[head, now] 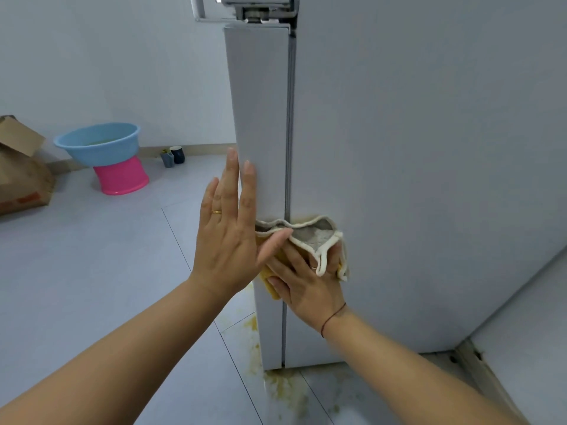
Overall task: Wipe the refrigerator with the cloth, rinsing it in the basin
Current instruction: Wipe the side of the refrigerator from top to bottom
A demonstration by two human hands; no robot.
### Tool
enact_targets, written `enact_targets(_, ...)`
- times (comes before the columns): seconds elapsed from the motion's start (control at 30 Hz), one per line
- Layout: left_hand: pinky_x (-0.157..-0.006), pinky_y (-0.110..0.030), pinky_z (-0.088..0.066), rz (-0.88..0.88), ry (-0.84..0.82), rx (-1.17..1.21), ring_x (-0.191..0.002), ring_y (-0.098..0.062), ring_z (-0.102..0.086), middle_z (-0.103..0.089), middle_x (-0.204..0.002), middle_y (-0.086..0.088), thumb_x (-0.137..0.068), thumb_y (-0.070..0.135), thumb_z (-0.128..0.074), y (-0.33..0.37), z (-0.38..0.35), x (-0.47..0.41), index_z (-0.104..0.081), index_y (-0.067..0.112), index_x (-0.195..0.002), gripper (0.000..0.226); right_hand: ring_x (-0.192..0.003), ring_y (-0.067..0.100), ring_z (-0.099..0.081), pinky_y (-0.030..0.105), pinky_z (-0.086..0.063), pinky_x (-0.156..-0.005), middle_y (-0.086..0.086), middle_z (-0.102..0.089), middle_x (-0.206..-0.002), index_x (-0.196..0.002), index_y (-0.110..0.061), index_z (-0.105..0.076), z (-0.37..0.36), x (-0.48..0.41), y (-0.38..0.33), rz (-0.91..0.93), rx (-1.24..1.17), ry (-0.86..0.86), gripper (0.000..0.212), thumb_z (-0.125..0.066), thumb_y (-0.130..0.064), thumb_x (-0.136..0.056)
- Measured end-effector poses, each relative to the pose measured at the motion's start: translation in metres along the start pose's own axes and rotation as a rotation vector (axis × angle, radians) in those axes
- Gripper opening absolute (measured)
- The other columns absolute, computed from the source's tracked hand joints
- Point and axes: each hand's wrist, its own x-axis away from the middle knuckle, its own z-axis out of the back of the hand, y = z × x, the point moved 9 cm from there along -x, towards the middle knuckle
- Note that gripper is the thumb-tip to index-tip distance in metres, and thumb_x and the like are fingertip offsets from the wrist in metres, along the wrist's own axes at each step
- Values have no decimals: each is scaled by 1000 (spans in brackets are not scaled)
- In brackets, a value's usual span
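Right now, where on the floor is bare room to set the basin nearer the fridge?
The floor tiles between the pink stool and the refrigerator are bare. Avoid the refrigerator's foot, where a yellow spill spreads; the cardboard box and two cups crowd the wall.

Below me the grey tiled floor (pixel 107 271) carries the refrigerator (pixel 399 148) on my right, with yellowish stains (pixel 285 391) on the tiles at its foot, and farther left a pink stool (pixel 121 177), a cardboard box (pixel 21 179) and two small dark cups (pixel 173 156) near the wall.
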Motion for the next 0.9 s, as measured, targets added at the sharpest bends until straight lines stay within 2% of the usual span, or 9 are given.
enact_targets(0.07, -119, -41, -12, 18, -6, 23, -149, -20, 2, -6, -156, -25, -94, 65, -31, 1, -8, 11, -6, 0, -149, 88, -142, 19, -15, 60, -34, -103, -8, 5, -161, -152, -34, -4, -18, 23, 4, -35, -97, -60, 59, -32, -38, -100)
enact_targets(0.2, -116, -46, -20, 54, 7, 58, -147, -32, -10, -4, -154, -26, -94, 58, -38, 3, -17, 18, -6, -2, -148, 87, -136, 20, -41, 57, -46, -92, -9, 6, -161, -153, -32, -4, -52, 80, 0, 25, -60, -194, 56, -29, -34, -103)
enact_targets(0.27, -116, -47, -19, 71, 8, 60, -146, -35, -11, -5, -154, -29, -93, 55, -42, 5, -19, 18, -6, -2, -147, 87, -137, 23, -39, 58, -37, -103, -9, 3, -161, -153, -31, -5, -56, 99, 4, 96, 2, -209, 70, -47, -31, -96)
enact_targets(0.37, -118, -48, -9, 89, 23, -19, -145, -37, -7, -9, -152, -33, -94, 54, -44, 9, -19, 18, -6, -3, -147, 86, -143, 20, -23, 51, -5, -117, -11, -24, -153, -148, -35, -24, -36, 95, 29, 31, 26, -151, 77, -66, -25, -85)
enact_targets(0.4, -118, -49, -6, 89, 32, -57, -144, -38, -7, -9, -152, -32, -95, 54, -43, 7, -18, 20, -7, -1, -148, 85, -143, 18, -21, 52, -5, -117, -10, -26, -152, -148, -36, -24, -26, 84, 37, -12, 15, -120, 74, -65, -27, -87)
enact_targets(0.53, -117, -50, 1, 16, 82, -127, -144, -39, -4, -5, -152, -22, -96, 54, -44, 20, -19, 14, 0, 15, -153, 83, -136, 24, -22, 63, -33, -101, -2, -27, -149, -146, -37, -20, 31, 25, 100, -190, 58, 51, 57, -42, -48, -95)
enact_targets(0.67, -116, -53, 6, 8, 83, -207, -146, -37, 11, 5, -155, -14, -96, 54, -46, 28, -23, 12, -11, 19, -153, 76, -139, 31, -16, 57, -7, -111, 4, -18, -151, -146, -33, -16, 74, -11, 155, -371, 125, 149, 59, -31, -56, -94)
enact_targets(0.77, -115, -52, 12, 3, 82, -238, -144, -43, 8, 8, -156, -14, -96, 52, -48, 31, -26, 12, -19, 20, -153, 71, -141, 34, -15, 62, -4, -112, 7, -16, -151, -146, -26, -20, 83, -11, 169, -494, 114, 204, 59, -26, -55, -95)
enact_targets(0.9, -116, -51, 10, -117, 117, -241, -148, -32, 9, 8, -160, -12, -96, 50, -51, 44, -33, 26, -19, 18, -154, 73, -145, 33, -11, 61, -2, -114, 12, -13, -154, -151, -33, 6, 59, 31, 160, -726, 18, 248, 62, -18, -53, -97)
